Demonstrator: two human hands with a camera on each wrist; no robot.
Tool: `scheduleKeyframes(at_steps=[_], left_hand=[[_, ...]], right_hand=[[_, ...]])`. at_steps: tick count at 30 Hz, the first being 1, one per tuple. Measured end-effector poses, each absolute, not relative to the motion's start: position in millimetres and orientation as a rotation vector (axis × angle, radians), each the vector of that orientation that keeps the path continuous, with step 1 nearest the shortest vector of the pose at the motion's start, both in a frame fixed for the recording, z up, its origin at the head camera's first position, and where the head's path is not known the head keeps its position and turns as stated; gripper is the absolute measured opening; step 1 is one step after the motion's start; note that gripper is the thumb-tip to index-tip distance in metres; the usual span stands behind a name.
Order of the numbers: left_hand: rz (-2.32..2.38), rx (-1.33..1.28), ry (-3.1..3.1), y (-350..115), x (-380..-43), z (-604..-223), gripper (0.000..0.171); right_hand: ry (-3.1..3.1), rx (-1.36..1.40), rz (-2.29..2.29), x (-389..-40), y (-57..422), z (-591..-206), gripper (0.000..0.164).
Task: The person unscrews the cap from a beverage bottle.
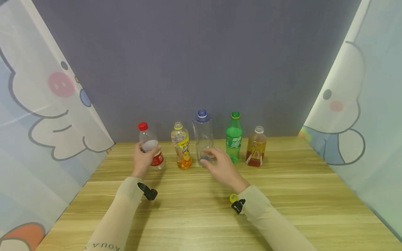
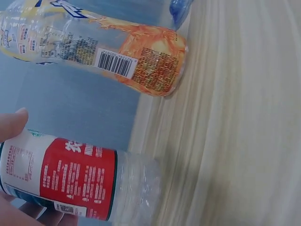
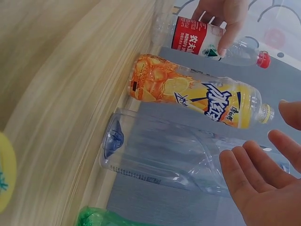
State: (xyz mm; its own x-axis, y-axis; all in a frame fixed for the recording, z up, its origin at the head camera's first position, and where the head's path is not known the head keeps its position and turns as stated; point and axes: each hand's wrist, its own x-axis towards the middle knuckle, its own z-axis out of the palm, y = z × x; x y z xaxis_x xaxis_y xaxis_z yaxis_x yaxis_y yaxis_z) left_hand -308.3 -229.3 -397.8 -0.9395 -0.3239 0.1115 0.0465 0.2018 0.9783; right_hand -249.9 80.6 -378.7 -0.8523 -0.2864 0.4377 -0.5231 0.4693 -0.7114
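Observation:
My left hand (image 1: 142, 158) grips a clear water bottle (image 1: 157, 158) with a red cap and a red-and-white label. Its thumb and fingers lie on opposite sides of the label, and the bottle base (image 2: 141, 188) is down at the wooden table. My right hand (image 1: 221, 167) holds nothing; its thumb and fingers are spread in front of a large clear bottle (image 1: 203, 134) with a purple neck. Between the hands stands an uncapped iced tea bottle (image 3: 188, 92) with a yellow and orange label.
An uncapped green bottle (image 1: 233, 137) and a bottle with a brown-gold label (image 1: 256, 150) stand farther right in the row. Behind them rises a grey panel (image 1: 201, 62). Cartoon-printed curtains flank the wooden table (image 1: 188, 216). A round yellow thing (image 1: 233, 198) shows beside the right wrist.

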Motion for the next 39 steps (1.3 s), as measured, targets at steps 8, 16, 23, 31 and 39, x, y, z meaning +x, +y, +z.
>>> scheduleKeyframes(at_steps=[8, 16, 23, 31, 39], left_hand=[[-1.678, 0.196, -2.205, -216.0, -295.1, -395.3, 0.085], [-1.552, 0.057, -2.129, -205.4, -276.0, -392.7, 0.081], [-1.467, -0.031, -2.083, -189.9, -264.4, -386.4, 0.078], [-1.338, -0.142, -2.056, -168.7, -254.7, -383.1, 0.075], [-1.151, -0.306, -2.005, -145.2, -252.8, -384.8, 0.075]], right_hand=[[-2.425, 0.7, 1.37, -250.3, 80.0, -376.4, 0.04], [-2.433, 0.678, 1.414, -245.6, 77.3, -368.0, 0.043], [-2.412, 0.684, 1.454, -241.3, 77.0, -359.5, 0.043], [-2.352, 0.705, 1.514, -238.5, 81.5, -353.7, 0.045], [-2.258, 0.74, 1.543, -238.3, 90.5, -346.0, 0.042]])
